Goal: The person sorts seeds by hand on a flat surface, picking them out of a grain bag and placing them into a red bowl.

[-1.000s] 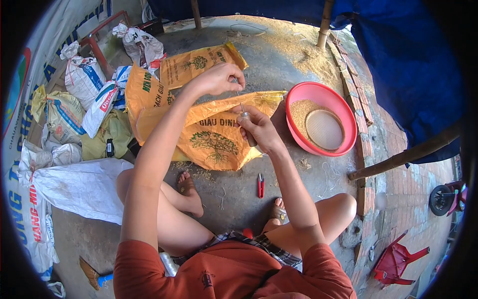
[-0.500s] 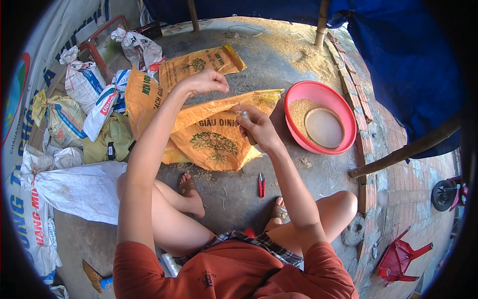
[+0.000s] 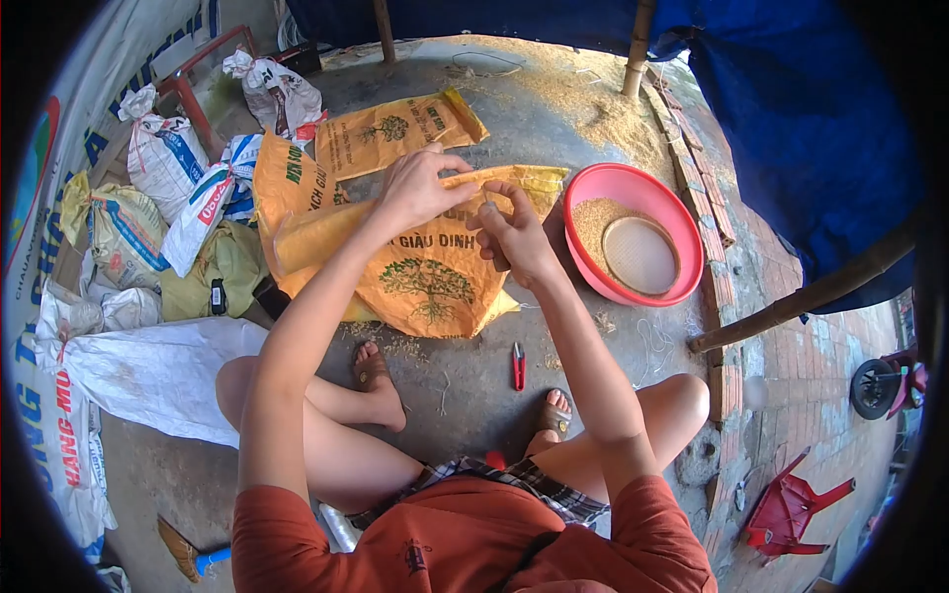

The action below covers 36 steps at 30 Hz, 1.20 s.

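On the floor [image 3: 474,410] just beyond your feet, the orange sack [image 3: 425,282] spreads out, its upper edge lifted to your hands. The pink basin [image 3: 689,249] sits to its right, holding grain and a round sieve [image 3: 641,254]. Your left hand [image 3: 420,188] has its grip pinching that edge; your right hand [image 3: 512,237] has its fingers curled around a small tool [image 3: 499,259], mostly hidden. Red snips [image 3: 519,368] lie nearer you.

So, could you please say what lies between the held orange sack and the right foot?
Red snips lie on the floor between sack and foot, as the head view shows.
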Available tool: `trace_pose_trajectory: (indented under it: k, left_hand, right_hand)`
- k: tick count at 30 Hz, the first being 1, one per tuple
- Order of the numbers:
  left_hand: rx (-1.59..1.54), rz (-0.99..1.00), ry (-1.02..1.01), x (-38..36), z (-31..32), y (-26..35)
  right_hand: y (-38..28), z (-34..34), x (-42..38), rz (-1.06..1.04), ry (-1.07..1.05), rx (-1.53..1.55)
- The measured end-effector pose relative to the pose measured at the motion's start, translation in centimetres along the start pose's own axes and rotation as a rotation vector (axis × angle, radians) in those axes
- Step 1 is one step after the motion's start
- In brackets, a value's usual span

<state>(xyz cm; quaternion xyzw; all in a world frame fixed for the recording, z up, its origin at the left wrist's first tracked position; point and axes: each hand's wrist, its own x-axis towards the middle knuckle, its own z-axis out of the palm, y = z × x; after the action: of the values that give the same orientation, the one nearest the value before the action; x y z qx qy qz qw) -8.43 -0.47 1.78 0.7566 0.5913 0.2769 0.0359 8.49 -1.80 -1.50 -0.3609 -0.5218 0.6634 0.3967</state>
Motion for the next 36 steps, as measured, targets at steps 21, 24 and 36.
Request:
trace_pose_trajectory:
  k: [21,24,36]
  left_hand:
    - [-0.168,-0.054,0.057,1.2,2.4,-1.3]
    - [-0.137,-0.035,0.122,1.0,2.7,-1.3]
    - [-0.114,-0.015,0.169,0.8,3.1,-1.3]
  right_hand:
    - [-0.1,0.0,-1.0,-0.199,0.054,-0.658]
    - [-0.9,0.8,-1.3,-0.037,0.005,-0.346]
    - [0.1,-1.4,-0.1,0.333,-0.393,1.087]
